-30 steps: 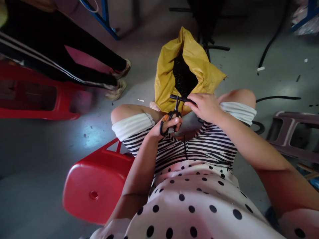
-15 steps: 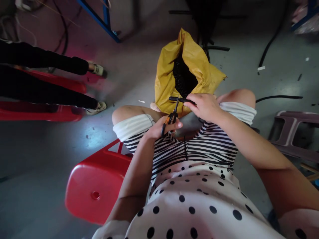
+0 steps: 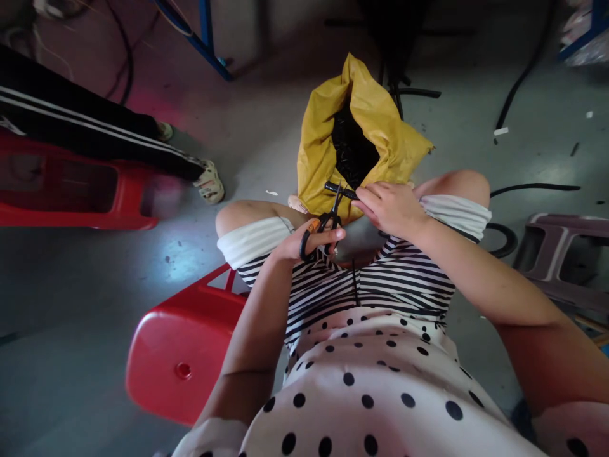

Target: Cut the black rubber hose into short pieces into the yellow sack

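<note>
My left hand (image 3: 311, 243) grips a pair of scissors (image 3: 329, 220) with black and orange handles. Their blades are parted around a black corrugated tube (image 3: 333, 188), a little left of my other hand. That tube is pinched in my right hand (image 3: 391, 204), its short end sticking out to the left. Just beyond both hands stands a yellow sack (image 3: 320, 136), its mouth open, with black pieces inside. The part of the tube behind my right fingers is hidden.
A red stool (image 3: 171, 355) stands at my left, a greyish-purple stool (image 3: 552, 254) at my right. Another red stool (image 3: 136, 197) is farther left, beside a person's leg (image 3: 109, 136). Black tubes (image 3: 521, 86) lie on the floor, and a blue metal frame (image 3: 207, 38) stands ahead.
The scissors' blades have spread wider around the tube, whose free end now tilts slightly. At the left, the other person's legs have shifted in a step.
</note>
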Motion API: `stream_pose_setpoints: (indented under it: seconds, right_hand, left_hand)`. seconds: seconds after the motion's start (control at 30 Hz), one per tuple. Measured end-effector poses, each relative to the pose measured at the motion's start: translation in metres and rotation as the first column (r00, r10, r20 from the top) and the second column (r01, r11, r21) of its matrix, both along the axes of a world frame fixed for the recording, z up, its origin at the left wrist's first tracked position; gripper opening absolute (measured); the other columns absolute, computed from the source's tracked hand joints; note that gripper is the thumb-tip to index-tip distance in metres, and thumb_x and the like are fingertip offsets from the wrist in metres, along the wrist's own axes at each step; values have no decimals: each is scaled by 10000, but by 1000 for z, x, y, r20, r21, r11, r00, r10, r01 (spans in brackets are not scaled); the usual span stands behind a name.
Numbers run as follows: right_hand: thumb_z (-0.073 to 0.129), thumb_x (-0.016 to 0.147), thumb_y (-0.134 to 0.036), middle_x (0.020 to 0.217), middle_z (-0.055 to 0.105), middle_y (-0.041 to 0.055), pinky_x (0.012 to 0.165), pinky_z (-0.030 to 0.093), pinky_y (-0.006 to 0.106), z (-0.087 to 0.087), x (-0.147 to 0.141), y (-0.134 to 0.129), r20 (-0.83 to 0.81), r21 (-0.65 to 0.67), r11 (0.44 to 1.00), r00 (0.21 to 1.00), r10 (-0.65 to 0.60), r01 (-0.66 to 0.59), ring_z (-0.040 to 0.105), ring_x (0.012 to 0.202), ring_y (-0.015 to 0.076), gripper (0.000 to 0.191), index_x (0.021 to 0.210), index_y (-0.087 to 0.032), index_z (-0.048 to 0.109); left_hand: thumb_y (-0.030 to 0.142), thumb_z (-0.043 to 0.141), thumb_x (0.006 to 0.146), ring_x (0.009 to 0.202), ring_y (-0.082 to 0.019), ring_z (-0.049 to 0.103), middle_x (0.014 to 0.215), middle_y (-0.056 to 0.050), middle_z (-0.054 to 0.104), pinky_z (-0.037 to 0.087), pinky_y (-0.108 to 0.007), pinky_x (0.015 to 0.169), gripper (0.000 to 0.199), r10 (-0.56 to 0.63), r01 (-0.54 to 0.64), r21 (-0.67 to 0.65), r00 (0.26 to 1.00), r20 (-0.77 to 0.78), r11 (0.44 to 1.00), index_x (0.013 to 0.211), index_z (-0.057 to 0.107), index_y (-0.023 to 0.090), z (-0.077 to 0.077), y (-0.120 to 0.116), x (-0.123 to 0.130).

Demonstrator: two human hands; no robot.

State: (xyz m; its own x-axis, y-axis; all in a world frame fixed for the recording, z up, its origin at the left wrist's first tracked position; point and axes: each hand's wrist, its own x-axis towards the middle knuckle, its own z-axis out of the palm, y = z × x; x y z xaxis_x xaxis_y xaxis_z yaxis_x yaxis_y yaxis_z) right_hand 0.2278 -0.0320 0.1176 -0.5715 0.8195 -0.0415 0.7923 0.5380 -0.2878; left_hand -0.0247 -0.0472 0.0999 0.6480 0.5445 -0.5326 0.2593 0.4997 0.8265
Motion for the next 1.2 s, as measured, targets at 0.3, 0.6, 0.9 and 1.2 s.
stream_pose_setpoints:
  seconds: [0.3,0.6,0.9,1.2]
  right_hand:
    - [383,1175,-419,1092,794,169,761,395,356,-1,2,3,-34,-68,997,998,-49,47,690,994,283,464,1207,-153,762]
    - [420,1164,-442,1096,799,178,752,379,347,-1,0,0,-50,-103,991,994,-94,89,701,987,289,454,1186,-146,765]
    - [505,1118,-467,850,721,57,722,382,311,-1,-1,5,-298,-374,910,906,-300,179,618,780,204,370,1073,-176,730]
    - [568,1068,-521,692,532,-17,654,349,296,-1,-1,14,-401,-589,796,806,-435,137,489,679,151,390,850,-202,619]
  left_hand:
    - [706,875,764,608,-153,572,633,-36,654,425,-267,575,578,-60,61,-3,989,-137,998,691,680,168,20,8,3]
    - [616,878,800,667,-166,596,674,-32,658,444,-268,627,477,-27,31,29,993,-112,999,765,706,172,13,8,8]
    - [672,888,771,647,-162,578,663,-20,643,431,-281,617,535,-42,57,110,990,-135,992,734,679,181,17,12,8]
    - [611,871,835,588,-145,525,598,-18,606,393,-280,570,525,-1,31,167,985,-174,985,636,622,194,5,9,13]
